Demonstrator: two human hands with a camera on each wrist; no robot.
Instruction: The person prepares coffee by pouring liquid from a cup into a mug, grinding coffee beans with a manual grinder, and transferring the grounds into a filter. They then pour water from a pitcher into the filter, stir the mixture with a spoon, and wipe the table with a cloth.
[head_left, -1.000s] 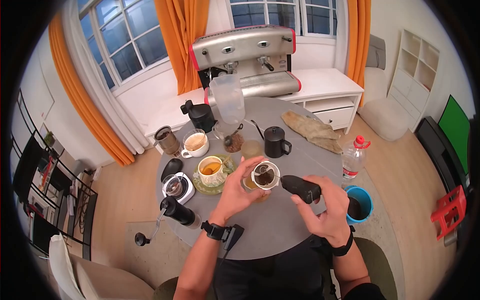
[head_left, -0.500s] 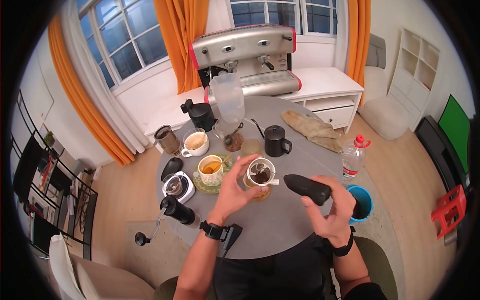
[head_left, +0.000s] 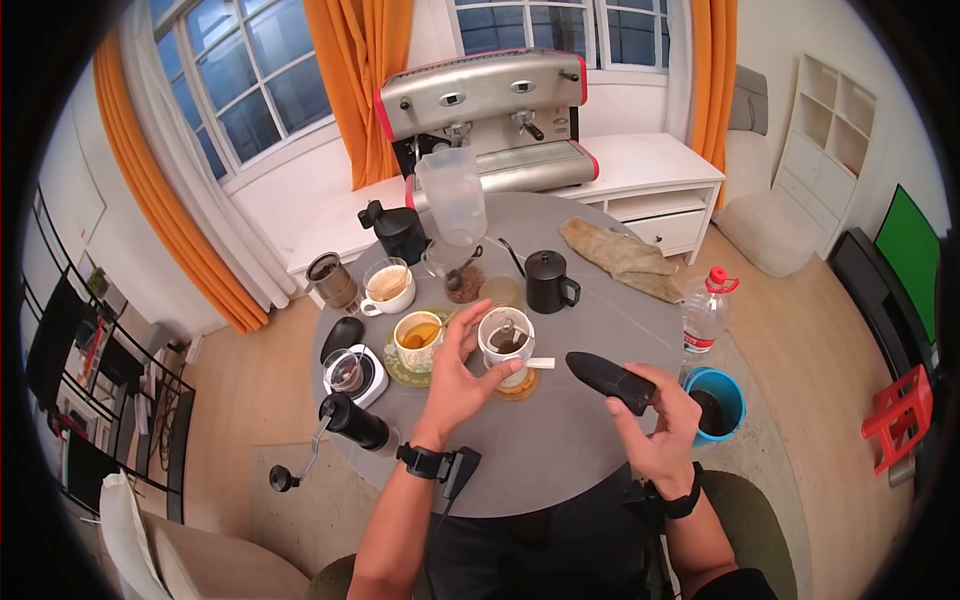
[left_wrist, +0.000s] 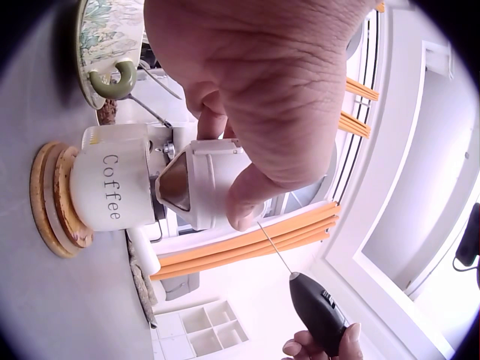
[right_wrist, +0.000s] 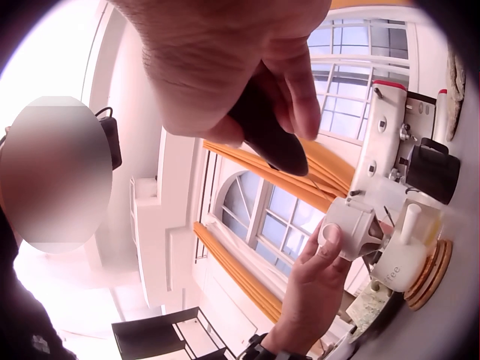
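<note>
My left hand [head_left: 463,375] grips a white dripper [left_wrist: 214,184] by its side, thumb at the rim. Dark coffee grounds [head_left: 508,342] show inside it, and brown shows through its side window. Below the dripper stands a white cup [left_wrist: 112,187] lettered "Coffee", its handle pointing right in the head view. The cup rests on stacked round wooden coasters [left_wrist: 45,199]. My right hand [head_left: 660,415] holds a black handheld frother [head_left: 607,380] by its body, to the right of the dripper. The frother's thin metal shaft [left_wrist: 275,246] runs toward the dripper's mouth.
A black gooseneck kettle [head_left: 546,282] stands behind the dripper, with a crumpled cloth [head_left: 620,258] to its right. On the left are a patterned teacup [head_left: 418,345], a hand grinder [head_left: 357,423] and a white scale [head_left: 372,385]. A blue bucket [head_left: 735,390] is at the right.
The dripper in my left hand has moved left and back over the lettered cup. The gap between the frother's body and the dripper has widened, with the right hand slightly further right.
</note>
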